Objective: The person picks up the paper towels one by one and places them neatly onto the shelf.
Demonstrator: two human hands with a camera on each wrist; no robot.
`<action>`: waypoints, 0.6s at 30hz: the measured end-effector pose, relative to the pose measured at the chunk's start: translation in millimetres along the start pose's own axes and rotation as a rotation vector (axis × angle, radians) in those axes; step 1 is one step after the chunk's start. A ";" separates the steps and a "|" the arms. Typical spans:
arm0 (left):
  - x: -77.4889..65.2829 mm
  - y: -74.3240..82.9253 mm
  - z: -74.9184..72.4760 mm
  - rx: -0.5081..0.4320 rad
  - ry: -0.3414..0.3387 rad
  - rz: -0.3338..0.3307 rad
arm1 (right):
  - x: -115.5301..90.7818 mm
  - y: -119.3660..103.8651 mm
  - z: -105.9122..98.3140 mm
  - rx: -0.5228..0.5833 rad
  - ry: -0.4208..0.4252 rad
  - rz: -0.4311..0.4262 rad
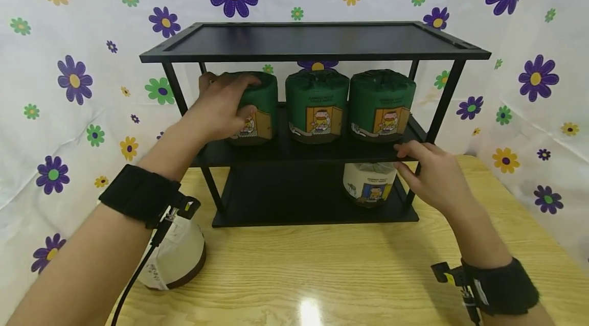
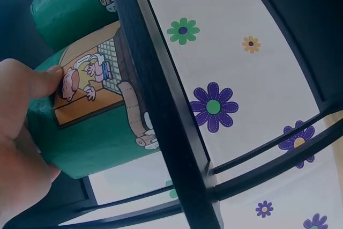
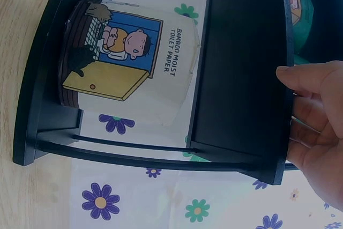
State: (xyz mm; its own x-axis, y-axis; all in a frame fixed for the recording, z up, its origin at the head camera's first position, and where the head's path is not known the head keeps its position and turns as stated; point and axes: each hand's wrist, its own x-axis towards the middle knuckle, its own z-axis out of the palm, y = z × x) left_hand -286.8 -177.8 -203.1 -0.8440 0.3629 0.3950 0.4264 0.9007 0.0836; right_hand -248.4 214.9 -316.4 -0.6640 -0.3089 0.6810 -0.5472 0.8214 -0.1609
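My left hand (image 1: 220, 111) grips a green-wrapped toilet paper roll (image 1: 263, 116) at the left of the rack's middle shelf (image 1: 294, 155). The thumb lies on the printed front, as the left wrist view shows; the other fingers reach over the top and far side. Beside it stand two more green toilet paper rolls, one in the middle (image 1: 317, 88) and one at the right (image 1: 382, 93). My right hand (image 1: 434, 178) holds the front edge of that shelf near its right end, thumb and fingers on either side. Below it, a white toilet paper roll (image 3: 134, 63) stands on the bottom shelf (image 1: 285, 203).
The black rack's top shelf (image 1: 308, 40) spans above the green rolls, with slim posts (image 1: 446, 98) at its corners. Another white roll (image 1: 181, 254) sits on the wooden table (image 1: 285, 270) at the left, partly behind my left forearm. A flowered cloth (image 1: 106, 24) hangs behind.
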 end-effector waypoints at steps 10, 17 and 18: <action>-29.3 4.8 -11.2 0.085 0.042 0.006 | 0.6 1.0 1.6 0.002 0.016 -0.019; -76.8 22.8 -24.8 0.063 0.166 0.093 | 0.5 -0.9 -1.8 -0.007 0.001 -0.002; -85.1 24.3 -25.0 0.052 0.181 0.102 | 0.4 -1.0 -2.1 -0.007 -0.001 -0.002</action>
State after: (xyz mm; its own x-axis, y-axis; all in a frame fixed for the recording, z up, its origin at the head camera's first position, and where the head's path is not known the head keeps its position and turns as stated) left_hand -196.6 -192.8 -211.8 -0.7232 0.4086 0.5568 0.4855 0.8742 -0.0108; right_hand -247.0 215.0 -314.5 -0.6636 -0.3110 0.6804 -0.5450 0.8240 -0.1549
